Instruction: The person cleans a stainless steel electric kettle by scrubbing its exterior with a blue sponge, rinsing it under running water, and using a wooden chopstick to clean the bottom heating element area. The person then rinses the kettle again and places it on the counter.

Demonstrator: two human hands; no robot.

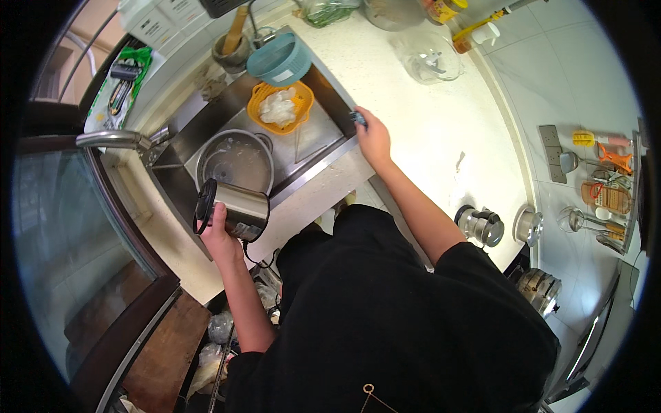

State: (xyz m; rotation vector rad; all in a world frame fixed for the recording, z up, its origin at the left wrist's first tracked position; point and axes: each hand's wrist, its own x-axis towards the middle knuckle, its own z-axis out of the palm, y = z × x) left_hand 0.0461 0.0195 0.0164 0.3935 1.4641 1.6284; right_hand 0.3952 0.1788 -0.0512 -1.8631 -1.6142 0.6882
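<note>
My left hand (pixel 221 236) grips a steel and black motor unit (pixel 238 206), apparently of a food chopper, tilted over the sink's near left part. Its black cord (pixel 253 256) hangs beside my wrist. Just beyond it, a round metal basin (pixel 237 160) of cloudy water stands in the stainless steel sink (pixel 330 116). My right hand (pixel 373 137) is at the sink's right rim, its fingers closed around a small dark patterned object (pixel 357 118) too small to identify. A yellow plastic basket (pixel 297 118) holding a crumpled white plastic bag (pixel 279 107) lies farther back in the sink.
A teal basket (pixel 281 58) and a stone mortar (pixel 231 54) with a wooden pestle (pixel 236 31) stand behind the sink. The faucet (pixel 116 138) juts in from the left. On the right counter are a glass bowl (pixel 428 62) with blades and a metal-lidded jar (pixel 480 225).
</note>
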